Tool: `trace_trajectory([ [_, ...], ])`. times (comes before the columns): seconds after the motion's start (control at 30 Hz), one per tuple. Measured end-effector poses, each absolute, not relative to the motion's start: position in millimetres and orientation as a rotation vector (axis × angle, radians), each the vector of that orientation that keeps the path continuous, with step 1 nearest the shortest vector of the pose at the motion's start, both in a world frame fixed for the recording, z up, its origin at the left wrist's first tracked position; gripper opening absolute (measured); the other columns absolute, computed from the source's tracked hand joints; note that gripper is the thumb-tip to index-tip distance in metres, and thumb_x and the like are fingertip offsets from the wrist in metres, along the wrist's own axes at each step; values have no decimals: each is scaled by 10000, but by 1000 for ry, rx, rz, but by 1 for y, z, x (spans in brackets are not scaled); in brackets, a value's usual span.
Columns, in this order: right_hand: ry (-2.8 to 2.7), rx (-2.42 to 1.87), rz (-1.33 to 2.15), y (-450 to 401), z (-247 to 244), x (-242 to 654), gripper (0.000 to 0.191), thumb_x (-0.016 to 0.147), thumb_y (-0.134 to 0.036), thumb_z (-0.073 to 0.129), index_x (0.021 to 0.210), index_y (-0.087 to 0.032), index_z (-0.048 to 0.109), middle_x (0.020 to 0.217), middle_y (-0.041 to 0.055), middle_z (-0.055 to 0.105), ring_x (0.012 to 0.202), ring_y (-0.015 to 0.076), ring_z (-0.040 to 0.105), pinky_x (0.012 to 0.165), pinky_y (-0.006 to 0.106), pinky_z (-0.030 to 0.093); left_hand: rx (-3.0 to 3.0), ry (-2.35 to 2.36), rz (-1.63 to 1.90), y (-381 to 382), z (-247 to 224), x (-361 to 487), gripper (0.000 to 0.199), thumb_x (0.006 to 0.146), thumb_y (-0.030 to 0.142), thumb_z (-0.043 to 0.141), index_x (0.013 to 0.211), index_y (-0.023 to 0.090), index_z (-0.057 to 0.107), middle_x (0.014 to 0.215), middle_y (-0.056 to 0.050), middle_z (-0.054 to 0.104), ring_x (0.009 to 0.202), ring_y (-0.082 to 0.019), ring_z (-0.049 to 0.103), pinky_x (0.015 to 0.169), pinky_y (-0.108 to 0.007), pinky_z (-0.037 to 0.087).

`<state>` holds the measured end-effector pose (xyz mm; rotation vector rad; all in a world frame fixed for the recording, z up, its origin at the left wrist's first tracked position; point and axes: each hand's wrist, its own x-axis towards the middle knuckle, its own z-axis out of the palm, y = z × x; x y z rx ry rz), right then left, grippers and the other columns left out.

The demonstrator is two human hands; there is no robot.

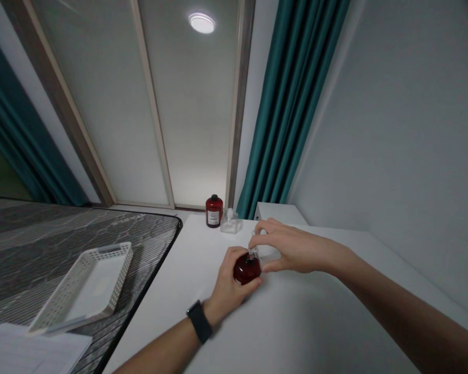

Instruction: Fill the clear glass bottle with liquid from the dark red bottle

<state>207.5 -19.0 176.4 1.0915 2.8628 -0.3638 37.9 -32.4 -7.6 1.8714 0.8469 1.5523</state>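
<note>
My left hand [234,275] is wrapped around a round, dark red glass bottle [246,269] on the white tabletop. A clear neck shows at the bottle's top. My right hand [284,244] is curled close beside that neck, thumb below and fingers above. Something see-through [269,253] shows between its thumb and fingers; its shape is mostly hidden. Beyond my hands stand a taller red bottle [214,212] with a black cap and white label, and a clear glass bottle [229,223] right next to it.
A white perforated basket [119,280] lies on the grey striped bed [156,231] to the left, with white papers [35,350] near it. The white table [315,322] meets a wall on the right. A white box-like cabinet [280,212] and green curtain [284,104] are behind.
</note>
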Motion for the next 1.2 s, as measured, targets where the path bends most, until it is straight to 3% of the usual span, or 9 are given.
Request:
trace_trajectory([
  [1.2,2875,1059,-337,-17,178,206,384,821,-337,767,1181,-254,663,1170,100,549,1082,297,499,917,449,446,1828,894,1553,-32,-6,39,464,742,230,761,1147,231,536,1098,-53,586,1006,-235,582,897,-396,477],
])
